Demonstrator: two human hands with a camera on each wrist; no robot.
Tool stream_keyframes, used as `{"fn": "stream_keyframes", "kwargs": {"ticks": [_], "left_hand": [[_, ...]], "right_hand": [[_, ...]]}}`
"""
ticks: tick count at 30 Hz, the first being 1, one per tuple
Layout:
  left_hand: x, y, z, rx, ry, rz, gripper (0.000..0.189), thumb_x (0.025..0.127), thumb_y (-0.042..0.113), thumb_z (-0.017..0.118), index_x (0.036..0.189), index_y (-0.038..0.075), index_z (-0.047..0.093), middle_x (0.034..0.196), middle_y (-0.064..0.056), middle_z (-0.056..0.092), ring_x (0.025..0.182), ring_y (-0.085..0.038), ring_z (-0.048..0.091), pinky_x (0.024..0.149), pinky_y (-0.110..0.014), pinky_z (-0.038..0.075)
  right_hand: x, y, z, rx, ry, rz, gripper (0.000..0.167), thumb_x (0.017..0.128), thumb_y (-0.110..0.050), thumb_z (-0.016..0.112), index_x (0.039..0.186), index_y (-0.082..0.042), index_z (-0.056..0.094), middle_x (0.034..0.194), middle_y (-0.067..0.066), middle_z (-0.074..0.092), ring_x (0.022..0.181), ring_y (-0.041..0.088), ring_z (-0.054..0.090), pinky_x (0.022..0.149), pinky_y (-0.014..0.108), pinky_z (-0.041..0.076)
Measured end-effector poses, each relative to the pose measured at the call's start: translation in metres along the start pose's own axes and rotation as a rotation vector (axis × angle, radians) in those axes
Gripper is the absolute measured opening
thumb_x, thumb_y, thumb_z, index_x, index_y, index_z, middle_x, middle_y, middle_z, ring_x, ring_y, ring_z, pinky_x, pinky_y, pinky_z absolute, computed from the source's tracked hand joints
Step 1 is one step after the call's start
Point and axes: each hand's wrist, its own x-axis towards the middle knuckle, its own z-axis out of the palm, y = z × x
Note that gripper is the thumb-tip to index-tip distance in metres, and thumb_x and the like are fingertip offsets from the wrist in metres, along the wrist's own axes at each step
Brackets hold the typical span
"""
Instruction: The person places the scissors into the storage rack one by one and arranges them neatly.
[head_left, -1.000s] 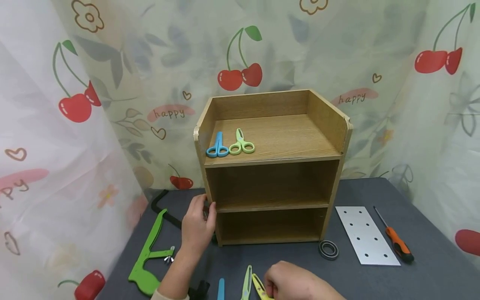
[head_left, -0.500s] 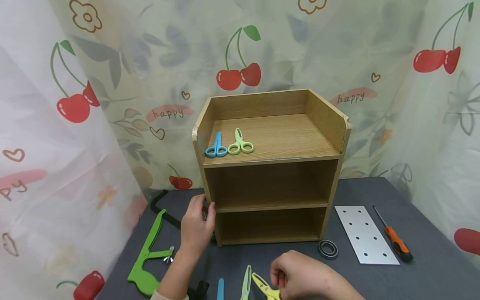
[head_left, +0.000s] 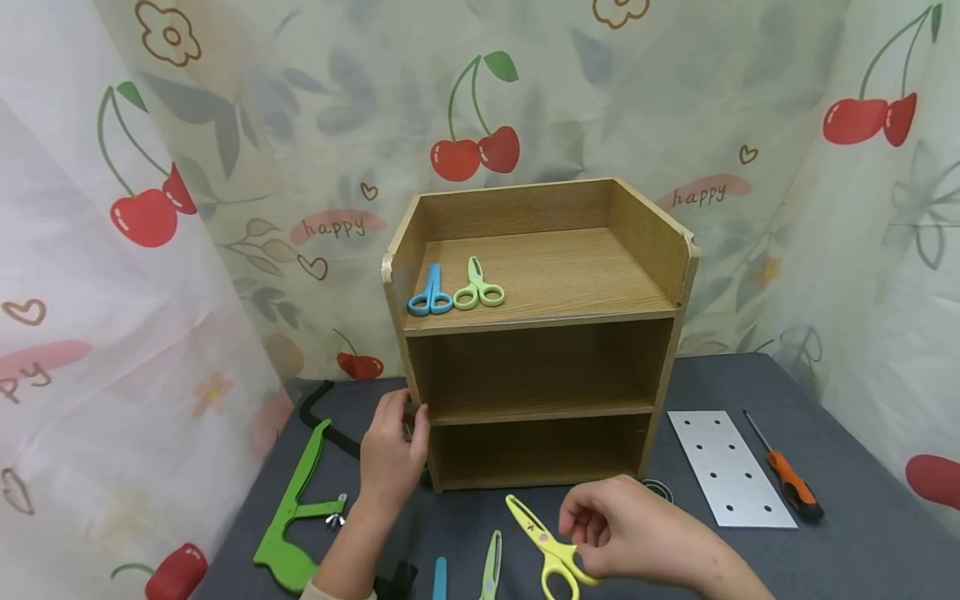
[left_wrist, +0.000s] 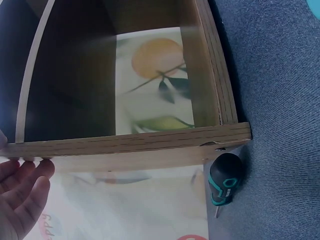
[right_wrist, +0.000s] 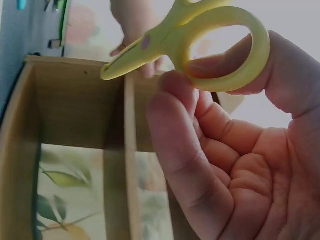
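Note:
A pair of yellow scissors (head_left: 553, 546) is pinched by a handle loop in my right hand (head_left: 637, 533), above the table in front of the wooden shelf unit (head_left: 555, 258). The right wrist view shows the thumb passing through that loop of the yellow scissors (right_wrist: 170, 42), with the fingers curled. My left hand (head_left: 390, 467) grips the front edge of the shelf unit's left side panel. Blue scissors (head_left: 431, 296) and light green scissors (head_left: 477, 287) lie on the top shelf. Low in the head view, a blue tip (head_left: 440, 575) and a green blade (head_left: 491, 562) are cut off by the frame.
A green saw-like frame (head_left: 288, 508) with a wing nut lies left. To the right are a perforated white plate (head_left: 731, 467) and an orange-black screwdriver (head_left: 791, 483). A dark ring (head_left: 660, 490) is partly behind my right hand. A black-teal screwdriver (left_wrist: 224, 177) lies beside the shelf.
My right hand has lifted the yellow scissors from the table's front and moved them up and right, bringing their handles into view. My left hand stays at the shelf's side.

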Motion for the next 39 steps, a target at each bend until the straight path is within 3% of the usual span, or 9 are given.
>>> {"fn": "stream_keyframes", "kwargs": {"ticks": [6, 11, 19, 26, 39], "left_hand": [[-0.001, -0.001, 0.0, -0.008, 0.006, 0.005, 0.022, 0.094, 0.006, 0.072, 0.113, -0.004, 0.064, 0.107, -0.016, 0.064, 0.07, -0.024, 0.061, 0.053, -0.032, 0.052], [-0.001, -0.002, 0.001, -0.004, 0.019, 0.02, 0.022, 0.094, 0.005, 0.071, 0.113, -0.005, 0.064, 0.106, -0.016, 0.064, 0.069, -0.021, 0.061, 0.052, -0.032, 0.052], [-0.002, -0.003, 0.001, -0.013, 0.018, 0.015, 0.022, 0.095, 0.005, 0.07, 0.113, -0.005, 0.064, 0.107, -0.017, 0.063, 0.071, -0.027, 0.063, 0.053, -0.034, 0.053], [-0.001, -0.003, 0.002, -0.011, 0.019, 0.02, 0.022, 0.094, 0.005, 0.071, 0.113, -0.004, 0.064, 0.107, -0.016, 0.064, 0.07, -0.02, 0.061, 0.052, -0.031, 0.052], [-0.001, -0.003, 0.002, -0.013, 0.023, 0.016, 0.021, 0.094, 0.006, 0.072, 0.112, -0.002, 0.065, 0.107, -0.015, 0.064, 0.069, -0.016, 0.059, 0.052, -0.03, 0.051]], "right_hand": [[-0.009, -0.005, -0.013, 0.054, 0.038, -0.039, 0.025, 0.079, 0.004, 0.073, 0.094, -0.015, 0.069, 0.079, -0.007, 0.065, 0.07, 0.008, 0.062, 0.062, 0.028, 0.055], [-0.01, -0.01, -0.022, 0.075, 0.09, -0.065, 0.024, 0.079, 0.006, 0.072, 0.095, -0.011, 0.068, 0.079, -0.005, 0.065, 0.069, 0.009, 0.063, 0.061, 0.029, 0.056], [-0.006, -0.022, -0.038, 0.075, 0.198, -0.037, 0.02, 0.081, 0.007, 0.07, 0.095, -0.006, 0.068, 0.078, -0.002, 0.066, 0.067, 0.012, 0.062, 0.058, 0.028, 0.053], [-0.002, -0.035, -0.055, 0.091, 0.261, -0.019, 0.015, 0.083, 0.006, 0.07, 0.095, -0.002, 0.067, 0.081, 0.004, 0.067, 0.07, 0.017, 0.064, 0.06, 0.03, 0.055], [-0.001, -0.065, -0.09, -0.04, 0.445, -0.022, 0.016, 0.083, 0.005, 0.072, 0.096, -0.003, 0.073, 0.085, 0.003, 0.071, 0.075, 0.016, 0.068, 0.068, 0.026, 0.055]]}}
